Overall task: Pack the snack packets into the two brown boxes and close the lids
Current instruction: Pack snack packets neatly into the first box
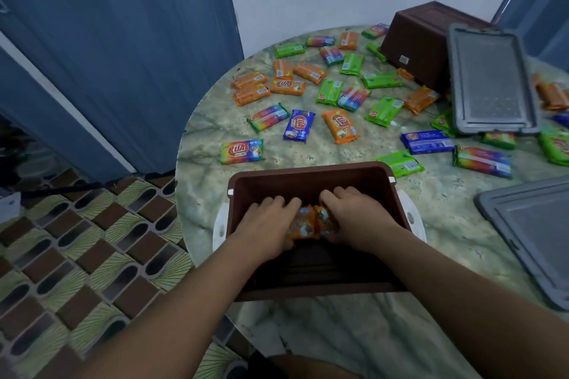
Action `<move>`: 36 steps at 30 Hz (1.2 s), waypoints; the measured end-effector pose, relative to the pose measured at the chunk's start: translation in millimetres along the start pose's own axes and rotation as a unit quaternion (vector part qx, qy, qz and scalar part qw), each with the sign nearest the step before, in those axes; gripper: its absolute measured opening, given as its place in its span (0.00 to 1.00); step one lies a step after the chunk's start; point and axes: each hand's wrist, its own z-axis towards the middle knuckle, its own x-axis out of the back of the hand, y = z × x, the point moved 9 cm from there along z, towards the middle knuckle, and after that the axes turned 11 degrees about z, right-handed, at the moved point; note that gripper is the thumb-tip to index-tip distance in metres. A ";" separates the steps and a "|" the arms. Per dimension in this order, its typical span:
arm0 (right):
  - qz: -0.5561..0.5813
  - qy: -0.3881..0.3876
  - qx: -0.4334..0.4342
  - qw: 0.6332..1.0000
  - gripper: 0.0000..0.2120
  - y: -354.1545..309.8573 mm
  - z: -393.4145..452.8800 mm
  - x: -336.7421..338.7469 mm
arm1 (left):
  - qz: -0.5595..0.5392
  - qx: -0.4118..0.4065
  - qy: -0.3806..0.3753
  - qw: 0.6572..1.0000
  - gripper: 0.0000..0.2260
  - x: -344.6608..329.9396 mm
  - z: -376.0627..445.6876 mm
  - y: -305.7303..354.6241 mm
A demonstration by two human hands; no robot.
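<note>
Orange snack packets (311, 223) held inside brown box (308, 175).

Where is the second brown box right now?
The second brown box lies tipped over at the far right of the round table, among scattered snack packets, with a grey lid leaning against its right side.

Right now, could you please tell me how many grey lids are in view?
2: one grey lid leans against the tipped far brown box; the other lies flat at the table's right edge, partly cut off.
</note>
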 end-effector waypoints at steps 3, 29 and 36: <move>-0.016 -0.008 -0.002 1.000 0.30 3.3 4.1 -2.3 | 0.042 0.000 0.002 0.999 0.33 -7.0 2.2 -1.1; 0.023 -0.001 -0.141 0.990 0.16 13.4 -4.1 7.3 | 0.009 0.015 0.038 0.999 0.15 10.3 4.7 4.7; 0.036 -0.097 -0.043 0.994 0.30 5.7 -9.3 0.7 | -0.011 0.013 0.039 0.999 0.14 8.6 4.1 3.2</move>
